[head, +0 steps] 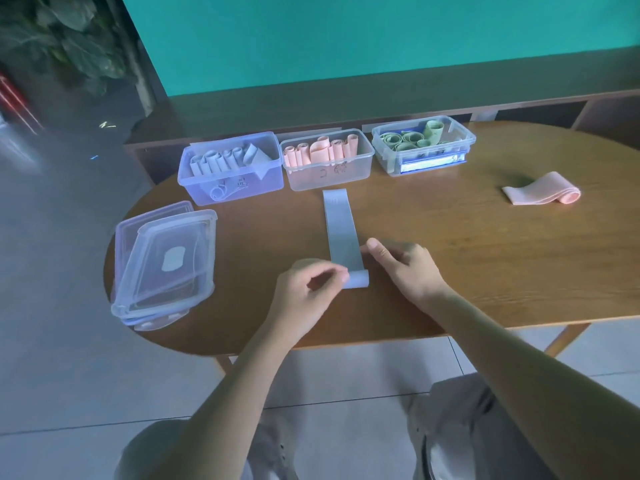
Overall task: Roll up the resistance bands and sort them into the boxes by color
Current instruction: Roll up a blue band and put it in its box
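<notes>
Three boxes (327,168) already held rolls; both the left hand (304,292) and right hand (405,268) pinched the grey band (341,230), barely started; right of it, a pink band (540,192) waited.

Both forearms bare, no sleeves in view, no watch/rings/jewellery seen on hands: left hand (304,292), right hand (408,268). Legs in grey trousers, fabric looks plain, seam/pocket edge near rt knee.

3 clear boxes (327,161) on the bench (450,258), 2 loose bands, 1 grey (341,230) and 1 pink (540,192), a stack of lids (162,265), 2 hands (304,292)
</notes>
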The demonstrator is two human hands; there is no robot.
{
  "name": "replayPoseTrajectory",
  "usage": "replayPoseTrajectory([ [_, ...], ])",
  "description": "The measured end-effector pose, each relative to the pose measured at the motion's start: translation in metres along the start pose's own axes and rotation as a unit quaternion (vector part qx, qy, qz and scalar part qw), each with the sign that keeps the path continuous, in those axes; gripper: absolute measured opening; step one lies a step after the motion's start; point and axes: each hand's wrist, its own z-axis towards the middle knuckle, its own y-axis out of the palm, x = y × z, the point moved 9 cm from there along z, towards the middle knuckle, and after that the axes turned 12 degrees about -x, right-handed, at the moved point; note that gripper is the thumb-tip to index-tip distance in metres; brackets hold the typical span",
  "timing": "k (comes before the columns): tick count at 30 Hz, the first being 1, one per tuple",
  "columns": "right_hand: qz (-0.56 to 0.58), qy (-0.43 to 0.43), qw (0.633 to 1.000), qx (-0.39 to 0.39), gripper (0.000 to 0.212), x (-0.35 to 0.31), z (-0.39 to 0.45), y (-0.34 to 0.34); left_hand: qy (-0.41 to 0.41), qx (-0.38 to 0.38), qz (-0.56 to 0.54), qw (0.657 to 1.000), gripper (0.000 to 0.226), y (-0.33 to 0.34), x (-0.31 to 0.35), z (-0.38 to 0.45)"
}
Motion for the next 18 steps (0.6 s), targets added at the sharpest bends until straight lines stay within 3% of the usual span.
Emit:
replayPoseTrajectory([
  [3, -0.006, -0.049, 0.998, -0.026, 0.036, -0.009, -0.019, 0.009, 0.052, -0.011, 0.073, 0.996, 0.006, 0.009, 0.007, -0.013],
  [7, -0.002, -0.103, 0.993, -0.048, 0.013, -0.015, -0.036, 0.020, 0.039, -0.002, 0.064, 0.997, 0.013, 0.010, 0.004, -0.027],
  [12, -0.048, -0.148, 0.987, -0.033, 0.008, -0.022, -0.054, 0.024, 0.049, 0.012, 0.105, 0.993, 0.017, 0.011, 0.004, -0.032],
  [18, -0.085, -0.141, 0.986, -0.031, 0.007, -0.022, -0.056, 0.026, 0.089, 0.011, 0.188, 0.978, 0.012, 0.017, 0.012, -0.034],
])
